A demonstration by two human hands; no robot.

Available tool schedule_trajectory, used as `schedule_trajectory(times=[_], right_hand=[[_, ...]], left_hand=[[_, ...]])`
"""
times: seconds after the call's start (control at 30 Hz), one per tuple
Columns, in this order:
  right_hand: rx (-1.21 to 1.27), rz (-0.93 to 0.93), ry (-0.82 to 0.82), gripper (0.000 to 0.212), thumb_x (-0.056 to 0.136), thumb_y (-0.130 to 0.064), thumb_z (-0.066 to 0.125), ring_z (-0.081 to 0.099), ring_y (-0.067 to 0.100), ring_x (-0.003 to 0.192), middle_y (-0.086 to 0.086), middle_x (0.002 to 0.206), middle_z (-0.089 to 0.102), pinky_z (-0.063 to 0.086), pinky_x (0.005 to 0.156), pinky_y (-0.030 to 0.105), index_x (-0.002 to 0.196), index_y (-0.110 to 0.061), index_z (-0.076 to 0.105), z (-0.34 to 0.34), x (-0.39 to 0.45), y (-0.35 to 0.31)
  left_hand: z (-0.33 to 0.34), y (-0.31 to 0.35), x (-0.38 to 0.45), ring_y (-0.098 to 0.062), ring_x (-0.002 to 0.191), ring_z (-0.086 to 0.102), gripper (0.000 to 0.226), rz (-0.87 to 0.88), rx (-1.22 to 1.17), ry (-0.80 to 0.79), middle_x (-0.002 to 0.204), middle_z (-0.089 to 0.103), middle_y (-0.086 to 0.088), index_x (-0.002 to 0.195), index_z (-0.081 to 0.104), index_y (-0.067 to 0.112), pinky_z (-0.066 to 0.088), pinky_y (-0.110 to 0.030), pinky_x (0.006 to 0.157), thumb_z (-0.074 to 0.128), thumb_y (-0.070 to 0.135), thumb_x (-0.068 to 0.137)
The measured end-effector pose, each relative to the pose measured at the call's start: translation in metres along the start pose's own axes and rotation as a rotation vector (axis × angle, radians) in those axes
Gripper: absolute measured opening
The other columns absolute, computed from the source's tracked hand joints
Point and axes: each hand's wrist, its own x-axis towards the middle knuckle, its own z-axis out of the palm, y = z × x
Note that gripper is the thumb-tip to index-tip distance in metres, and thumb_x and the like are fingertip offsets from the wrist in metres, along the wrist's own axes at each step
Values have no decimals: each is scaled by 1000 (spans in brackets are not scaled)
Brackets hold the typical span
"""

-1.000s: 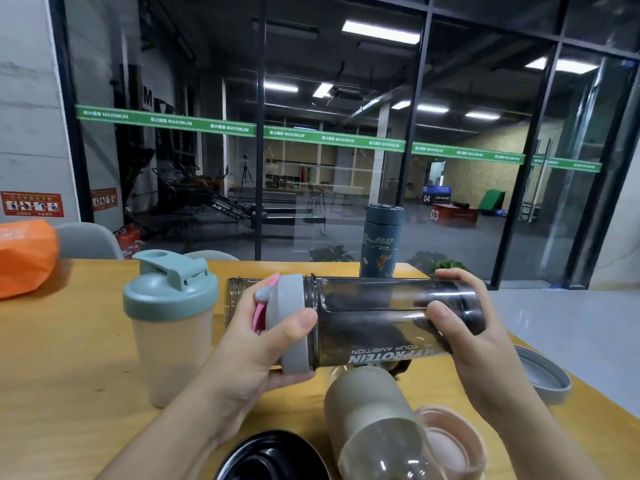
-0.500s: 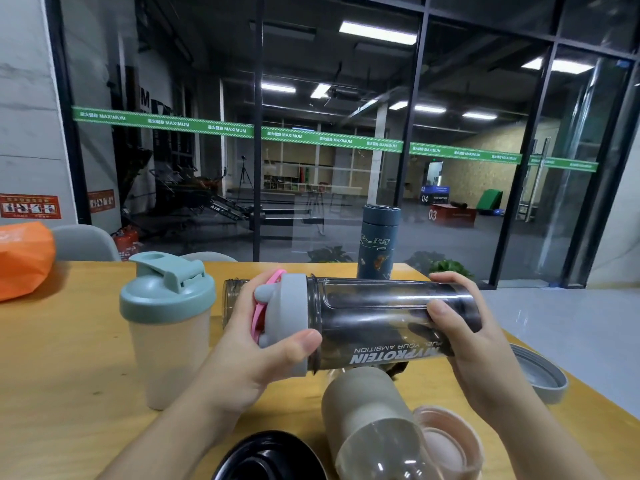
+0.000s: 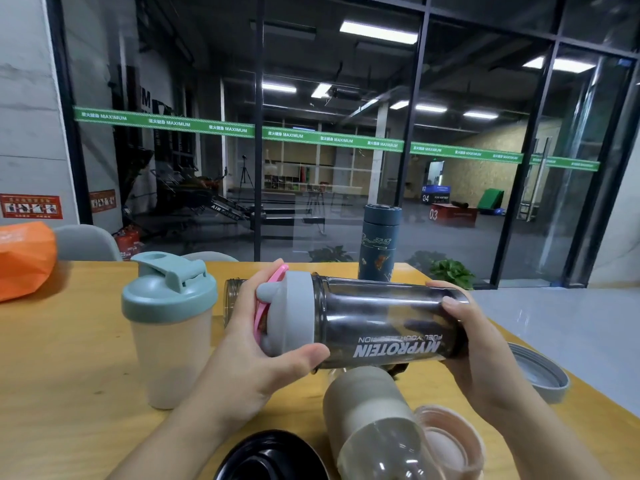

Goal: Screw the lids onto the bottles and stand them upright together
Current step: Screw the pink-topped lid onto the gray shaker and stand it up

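- Smoky shaker bottle (image 3: 388, 323) held level above the table (image 3: 69, 358) at centre, its "MYPROTEIN" print reading upside down; grey lid (image 3: 294, 311) with a pink flip tab (image 3: 273, 273) sits on its 9 o'clock end
- left hand (image 3: 249, 355) wrapped around the grey lid, thumb pressed along the lid's near edge, fingers curled over the far side; right hand (image 3: 485, 355) closed around the bottle's base at 3 o'clock, fingertips on top of the wall
- cream shaker (image 3: 169, 341) stands upright at 9 o'clock of the held bottle, teal lid (image 3: 169, 289) on it; apart from the left hand
- clear bottle (image 3: 233, 299) lies on its side behind the left hand, open mouth showing, mostly hidden
- frosted grey bottle (image 3: 374, 420) lies on the table at 6 o'clock, just under the held one; pink lid (image 3: 450, 441) lies just beside it toward 4 o'clock, inside facing up
- black lid (image 3: 270, 459) at the bottom edge, partly cut off
- grey lid ring (image 3: 543, 375) lies flat at 3 o'clock near the table edge, beyond the right hand
- dark blue flask (image 3: 379, 242) stands capped at 12 o'clock, at the far side of the table
- orange bag (image 3: 24, 258) at the far 9 o'clock edge
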Motion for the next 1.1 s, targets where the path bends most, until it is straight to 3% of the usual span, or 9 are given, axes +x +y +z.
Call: schedule_trajectory(times=[0.13, 0.2, 0.27, 0.33, 0.53, 0.77, 0.9, 1.03, 1.1], right_hand=[[-48, 46, -13, 26, 96, -20, 37, 66, 14, 67, 5, 80, 70, 51, 57, 29, 109, -14, 58, -5, 2, 2], [-42, 67, -27, 26, 93, -25, 43, 66, 14, 72, 5, 88, 69, 52, 60, 29, 114, -19, 56, -5, 1, 0], [-57, 64, -53, 44, 79, -31, 52, 66, 19, 82, 7, 104, 65, 52, 66, 30, 123, -30, 51, -4, 1, -3], [-51, 30, -93, 58, 70, -29, 48, 67, 21, 86, 6, 107, 66, 54, 66, 30, 127, -37, 49, -4, 1, -5], [7, -28, -169, 66, 64, -22, 55, 67, 25, 98, 1, 121, 66, 57, 69, 33, 128, -38, 52, -9, 2, -6], [-87, -34, -154, 88, 44, -52, 79, 70, 17, 88, -2, 110, 71, 55, 63, 26, 126, -39, 52, -9, 1, -6], [-135, -45, -124, 54, 57, -54, 66, 68, 15, 73, 2, 90, 73, 53, 54, 26, 105, -31, 67, -10, 2, -6], [-140, 27, -90, 67, 46, -75, 70, 59, 21, 51, 6, 70, 67, 46, 40, 25, 84, -19, 71, -9, 2, -5], [-154, 88, -78, 62, 62, -76, 55, 53, 22, 45, 8, 63, 63, 43, 38, 27, 78, -18, 71, -10, 1, -4]], left_hand=[[-1, -2, -1, 2, 103, 62, 95, 17, 45, -3, 112, 59, 31, 120, 42, 60, 54, -19, 73, 83, 32, 39], [-3, -3, 0, -4, 101, 65, 92, -24, 14, 6, 114, 61, 24, 117, 45, 61, 56, -24, 69, 84, 33, 39], [-4, -5, 2, -8, 98, 67, 90, -84, -39, 18, 115, 63, 17, 118, 46, 57, 56, -25, 66, 83, 35, 39], [-5, -7, 4, -15, 97, 68, 88, -163, -100, 39, 115, 64, 12, 120, 48, 53, 58, -31, 65, 82, 40, 39], [-10, -9, 8, -29, 111, 60, 90, -304, -220, 60, 127, 59, 0, 126, 51, 38, 57, -43, 65, 82, 42, 42], [-14, -10, 8, -29, 107, 62, 88, -306, -213, 40, 123, 62, -3, 126, 51, 36, 58, -44, 66, 82, 41, 43], [-12, -8, 7, -21, 99, 67, 89, -257, -204, 27, 110, 68, 8, 124, 50, 43, 58, -44, 67, 81, 39, 41], [-10, -6, 6, -13, 98, 68, 84, -160, -132, 5, 110, 67, 15, 117, 50, 51, 58, -34, 71, 81, 37, 41], [-9, -3, 4, -9, 100, 67, 90, -93, -87, -7, 113, 66, 16, 122, 48, 48, 55, -24, 71, 81, 33, 40]])
